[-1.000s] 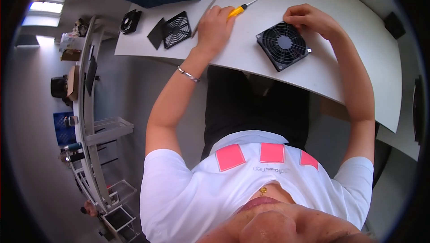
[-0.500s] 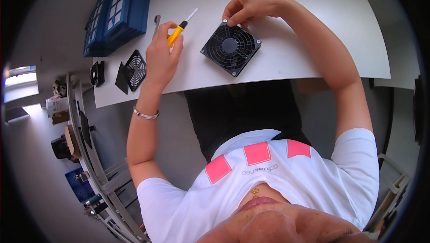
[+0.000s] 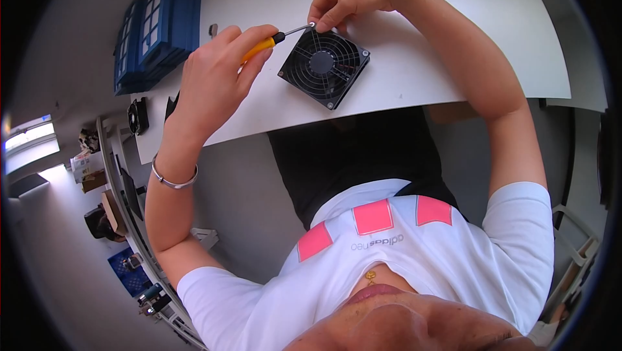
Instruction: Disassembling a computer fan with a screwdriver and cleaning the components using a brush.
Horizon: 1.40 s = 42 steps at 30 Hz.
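Note:
A square black fan with a wire-like grille [image 3: 322,66] lies on the white table [image 3: 453,59], turned corner-upward, with light screws at its corners. My left hand [image 3: 223,72] grips a yellow-and-black screwdriver [image 3: 259,47], its metal tip at the screw on the fan's top corner [image 3: 312,24]. My right hand [image 3: 343,4] pinches that same corner, thumb beside the screw. Another small black fan [image 3: 137,116] stands at the table's left edge. A dark flat piece [image 3: 172,106] is mostly hidden behind my left hand.
Blue stacked plastic bins [image 3: 152,30] stand at the table's back left. The end of a grey metal tool [image 3: 213,30] shows near them. A shelving trolley [image 3: 120,182] with boxes is off to the left. The table's front edge runs just below the fan.
My left hand has raised the screwdriver and brought its tip onto the corner screw. The fan has turned, and my right hand holds its upper corner.

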Motion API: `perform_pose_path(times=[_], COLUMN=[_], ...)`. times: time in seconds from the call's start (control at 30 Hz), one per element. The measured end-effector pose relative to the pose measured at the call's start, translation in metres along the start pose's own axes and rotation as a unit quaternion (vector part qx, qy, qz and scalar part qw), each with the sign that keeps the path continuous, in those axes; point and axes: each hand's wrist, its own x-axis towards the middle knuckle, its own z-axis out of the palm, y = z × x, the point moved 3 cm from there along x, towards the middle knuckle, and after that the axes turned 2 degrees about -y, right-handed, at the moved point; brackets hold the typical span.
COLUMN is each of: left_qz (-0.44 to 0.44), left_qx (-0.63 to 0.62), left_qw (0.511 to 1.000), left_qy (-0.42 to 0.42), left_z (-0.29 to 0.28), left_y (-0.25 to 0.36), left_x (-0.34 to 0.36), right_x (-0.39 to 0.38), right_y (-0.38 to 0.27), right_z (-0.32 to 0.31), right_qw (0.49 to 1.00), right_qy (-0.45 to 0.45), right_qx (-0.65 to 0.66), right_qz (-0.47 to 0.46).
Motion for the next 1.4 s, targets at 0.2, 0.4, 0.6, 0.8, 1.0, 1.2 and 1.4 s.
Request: perform_pose_path(times=[0.2, 0.4, 0.6, 0.8, 1.0, 1.2, 1.4], left_qz=[0.030, 0.042, 0.193, 0.037, 0.015, -0.076, 0.016], left_qx=[0.044, 0.105, 0.127, 0.062, 0.129, 0.092, 0.157], left_qw=[0.999, 0.990, 0.964, 0.939, 0.920, 0.910, 0.947], left_qy=[-0.011, -0.079, -0.131, -0.336, -0.369, -0.397, -0.282], left_z=[-0.009, -0.020, -0.030, -0.054, -0.047, -0.058, -0.041], left_y=[0.006, 0.011, 0.007, 0.036, 0.044, 0.039, 0.043], left_x=[0.014, 0.030, 0.073, 0.113, 0.124, 0.126, 0.093], right_x=[0.014, 0.015, 0.014, 0.015, 0.016, 0.013, 0.010], right_y=[0.007, 0.007, -0.001, 0.003, 0.005, -0.004, -0.003], right_z=[-0.002, -0.002, 0.000, -0.001, 0.000, 0.001, 0.002], right_qw=[0.989, 0.988, 0.989, 0.988, 0.989, 0.994, 0.995], right_qy=[-0.119, -0.126, -0.128, -0.124, -0.117, -0.099, -0.089], right_qx=[0.091, 0.087, 0.076, 0.089, 0.089, 0.054, 0.050], right_qz=[-0.002, -0.013, -0.011, -0.004, -0.021, -0.007, -0.012])
